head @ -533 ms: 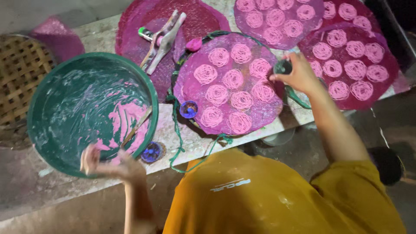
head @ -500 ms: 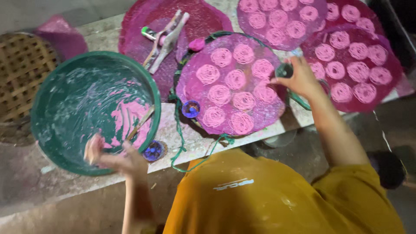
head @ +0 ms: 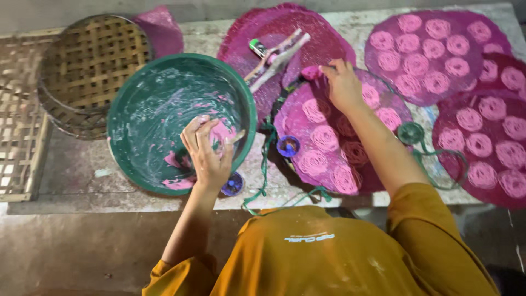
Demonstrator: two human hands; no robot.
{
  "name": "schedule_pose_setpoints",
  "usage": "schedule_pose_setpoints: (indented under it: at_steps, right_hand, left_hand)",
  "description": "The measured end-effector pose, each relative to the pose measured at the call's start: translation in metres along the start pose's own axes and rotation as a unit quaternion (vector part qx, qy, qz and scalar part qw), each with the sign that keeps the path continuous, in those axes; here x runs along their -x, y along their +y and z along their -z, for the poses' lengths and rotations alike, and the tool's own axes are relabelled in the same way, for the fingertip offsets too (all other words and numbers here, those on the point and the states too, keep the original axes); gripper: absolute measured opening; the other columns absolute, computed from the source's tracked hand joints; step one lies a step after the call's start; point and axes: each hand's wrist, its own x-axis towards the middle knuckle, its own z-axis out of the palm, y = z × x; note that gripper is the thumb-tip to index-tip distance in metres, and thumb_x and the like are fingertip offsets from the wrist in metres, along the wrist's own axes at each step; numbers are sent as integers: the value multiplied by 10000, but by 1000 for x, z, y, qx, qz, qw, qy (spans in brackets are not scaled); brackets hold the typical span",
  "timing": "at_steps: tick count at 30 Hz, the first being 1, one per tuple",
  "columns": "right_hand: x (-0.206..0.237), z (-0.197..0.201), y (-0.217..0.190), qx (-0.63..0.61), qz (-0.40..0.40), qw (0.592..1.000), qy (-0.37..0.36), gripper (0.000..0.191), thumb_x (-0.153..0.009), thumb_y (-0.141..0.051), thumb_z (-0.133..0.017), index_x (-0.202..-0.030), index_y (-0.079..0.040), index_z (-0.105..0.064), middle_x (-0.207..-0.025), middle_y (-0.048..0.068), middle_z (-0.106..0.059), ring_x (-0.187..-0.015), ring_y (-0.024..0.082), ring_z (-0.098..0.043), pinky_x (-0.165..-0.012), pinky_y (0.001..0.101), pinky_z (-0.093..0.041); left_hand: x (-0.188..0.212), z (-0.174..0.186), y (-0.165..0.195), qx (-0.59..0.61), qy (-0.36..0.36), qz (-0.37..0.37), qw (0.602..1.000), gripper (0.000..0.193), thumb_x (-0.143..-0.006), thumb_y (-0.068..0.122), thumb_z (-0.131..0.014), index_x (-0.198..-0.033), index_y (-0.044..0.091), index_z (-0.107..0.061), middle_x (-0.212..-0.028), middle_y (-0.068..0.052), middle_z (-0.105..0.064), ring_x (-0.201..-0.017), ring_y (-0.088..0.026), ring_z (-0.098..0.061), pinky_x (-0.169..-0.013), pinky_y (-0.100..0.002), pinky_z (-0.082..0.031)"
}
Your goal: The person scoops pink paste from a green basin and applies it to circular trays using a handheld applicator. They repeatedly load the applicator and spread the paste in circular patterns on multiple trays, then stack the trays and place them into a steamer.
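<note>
Pink dough (head: 222, 133) lies low in the green basin (head: 137, 109), directly under the left hand (head: 207, 152), whose fingers curl closed around a lump of it. The right hand (head: 342, 83) rests well apart to the right, fingers spread loosely on the magenta mat (head: 307, 142) on the counter (head: 82, 170), beside a small pink piece (head: 310, 72).
</note>
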Motion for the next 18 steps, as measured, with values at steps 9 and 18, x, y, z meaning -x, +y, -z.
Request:
schedule_pose_setpoints:
  at_steps: [9, 18]
  right_hand:
    - [8, -23, 19, 87, 100, 991, 2, 151, -897, -33, -643, -991, -79, -751, -1106, 117, -683, -1110, 334, -614, -982, 411, -524]
    - [62, 32, -45, 46, 60, 996, 45, 355, -900, 94, -602, -1222, -22, -697, -1291, 141, -656, -1181, 347, -625, -1053, 421, -510]
  left_hand:
    - [-3, 105, -185, -107, 120, 202, 966, 385, -916, 7, -662, -1287, 16, -558, -1252, -150, -571, -1164, -326, -532, -910, -413, -508]
    - [-55, 147, -367, 44, 183, 616, 765, 615, -873, 445, -648, -1154, -101, -679, -1364, -348, -675, -1213, -413, -700, -963, -470, -543]
